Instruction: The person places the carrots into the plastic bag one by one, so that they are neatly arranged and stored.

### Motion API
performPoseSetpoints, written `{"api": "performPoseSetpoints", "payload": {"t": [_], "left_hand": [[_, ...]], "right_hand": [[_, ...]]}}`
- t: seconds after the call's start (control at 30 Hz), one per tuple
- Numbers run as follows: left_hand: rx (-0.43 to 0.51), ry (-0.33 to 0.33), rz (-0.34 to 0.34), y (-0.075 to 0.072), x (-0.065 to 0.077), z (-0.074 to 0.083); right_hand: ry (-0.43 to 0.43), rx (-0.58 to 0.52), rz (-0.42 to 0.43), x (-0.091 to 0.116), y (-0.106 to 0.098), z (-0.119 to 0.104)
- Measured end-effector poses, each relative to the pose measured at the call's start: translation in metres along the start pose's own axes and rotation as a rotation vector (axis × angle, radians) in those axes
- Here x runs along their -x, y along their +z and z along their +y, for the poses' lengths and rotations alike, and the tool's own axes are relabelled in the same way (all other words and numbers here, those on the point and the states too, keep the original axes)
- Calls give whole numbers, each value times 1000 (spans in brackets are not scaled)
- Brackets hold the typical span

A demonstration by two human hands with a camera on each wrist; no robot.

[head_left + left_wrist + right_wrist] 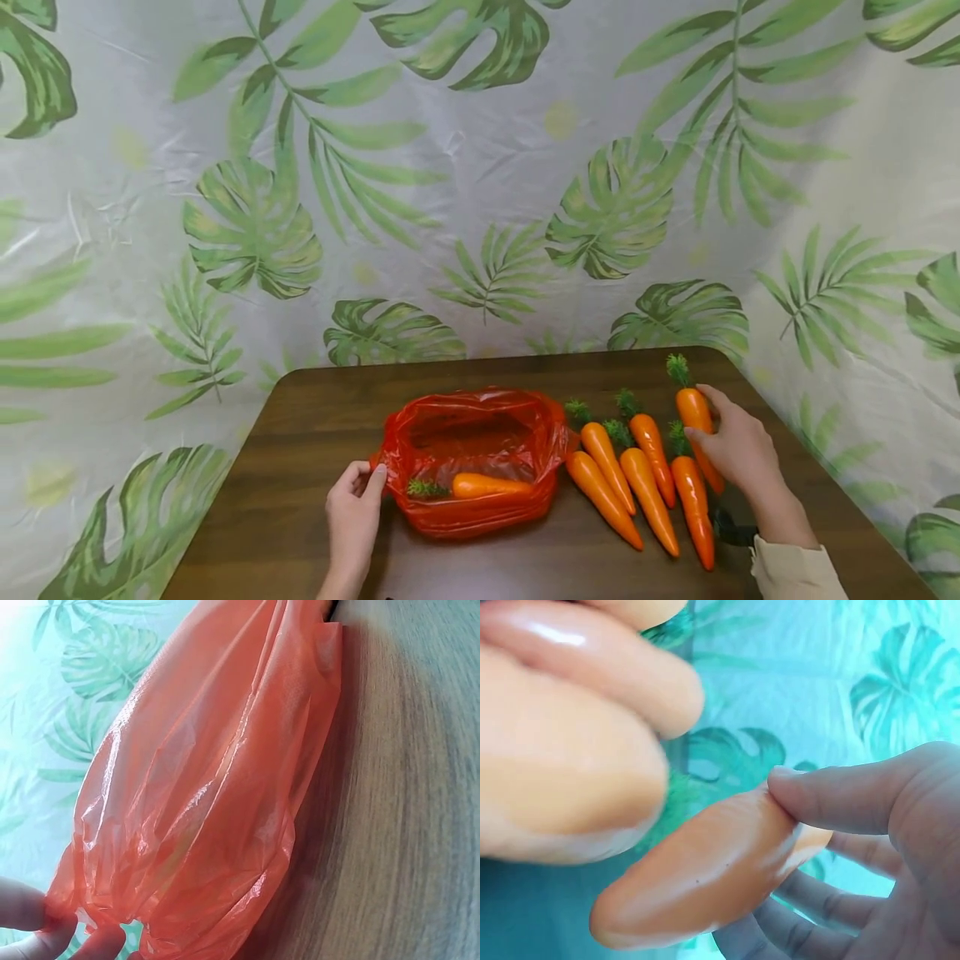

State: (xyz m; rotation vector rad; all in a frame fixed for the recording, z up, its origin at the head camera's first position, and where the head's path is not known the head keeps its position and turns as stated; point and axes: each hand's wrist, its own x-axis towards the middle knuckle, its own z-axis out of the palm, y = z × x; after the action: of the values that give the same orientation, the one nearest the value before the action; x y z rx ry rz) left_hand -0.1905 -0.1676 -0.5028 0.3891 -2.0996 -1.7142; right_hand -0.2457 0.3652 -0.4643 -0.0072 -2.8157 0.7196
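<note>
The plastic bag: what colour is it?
The plastic bag is red, best seen in the head view.

No lettering or numbers can be read, though the wrist views look soft.

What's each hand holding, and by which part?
The left hand pinches the red bag by its gathered left side; the right hand holds a carrot by its thick upper part, below the green top.

Most carrots [651, 498] R of bag [487, 521]
</note>
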Motion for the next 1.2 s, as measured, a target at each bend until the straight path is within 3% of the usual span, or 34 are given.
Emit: {"api": "performPoseSetpoints", "payload": {"t": [0.57, 1.2], "left_hand": [[10, 36, 14, 1, -1, 0], [8, 1, -4, -1, 0, 3]], "right_hand": [[-66, -23, 8, -10, -8, -44], [-111, -113, 20, -15, -5, -85]]}}
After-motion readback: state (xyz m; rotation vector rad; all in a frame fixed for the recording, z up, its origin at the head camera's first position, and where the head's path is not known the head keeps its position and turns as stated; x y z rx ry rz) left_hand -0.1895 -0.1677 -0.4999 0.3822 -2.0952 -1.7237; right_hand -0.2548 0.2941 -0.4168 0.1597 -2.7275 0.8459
